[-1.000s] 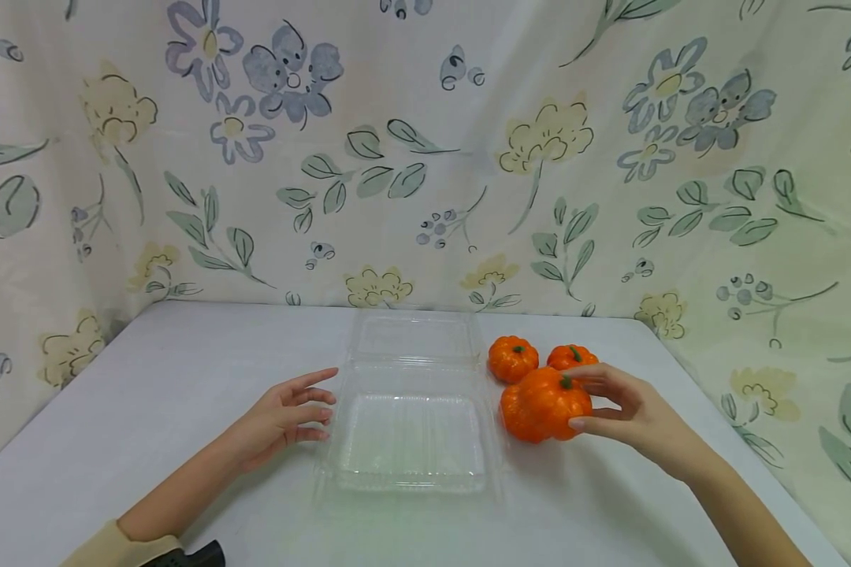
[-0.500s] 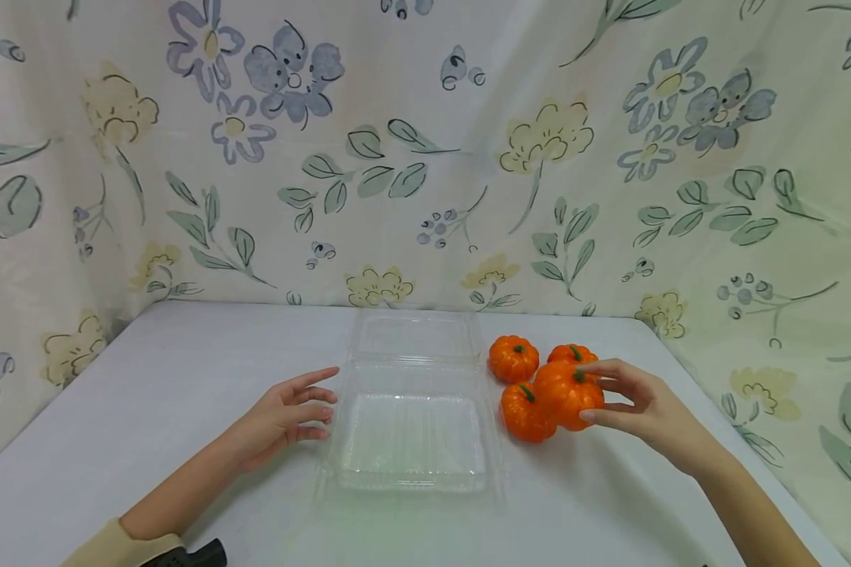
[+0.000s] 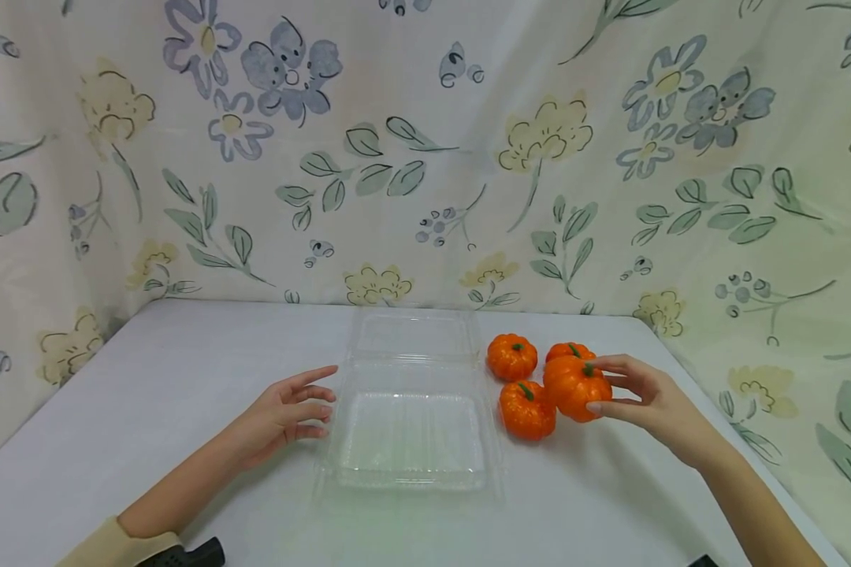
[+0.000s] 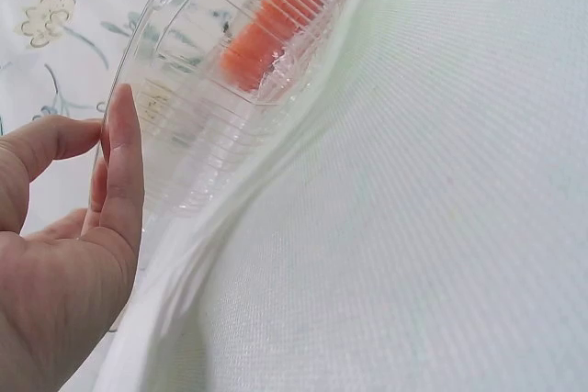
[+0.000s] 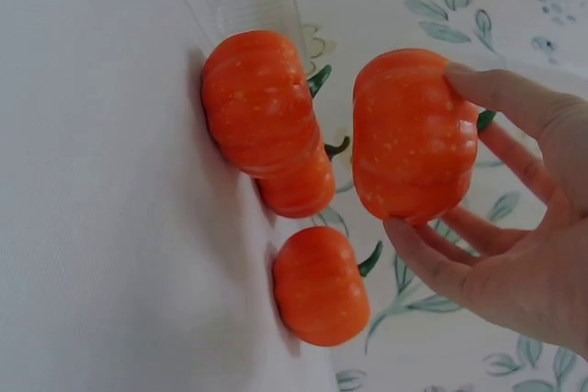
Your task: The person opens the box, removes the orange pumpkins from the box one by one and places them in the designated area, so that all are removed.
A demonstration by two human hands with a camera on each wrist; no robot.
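A small orange pumpkin (image 3: 577, 389) with a green stem is held up off the table between the thumb and fingers of my right hand (image 3: 655, 405). Under and around it sit three more such pumpkins: a front one (image 3: 527, 410), a back left one (image 3: 512, 357) and a back right one (image 3: 570, 351), partly hidden by the held pumpkin. To their left lies a clear plastic clamshell box (image 3: 411, 441) with its lid (image 3: 417, 335) laid back. My left hand (image 3: 284, 417) is beside the box's left edge, fingers relaxed; whether they touch the rim I cannot tell.
All of this is on a white-covered table (image 3: 206, 354). A floral curtain (image 3: 397, 197) hangs behind and along both sides. A black strap piece (image 3: 184, 555) shows by the left sleeve (image 3: 117, 547).
My right hand has carried the held pumpkin to the right, away from the front pumpkin it was overlapping, so that one now shows fully. My left hand has stayed in place.
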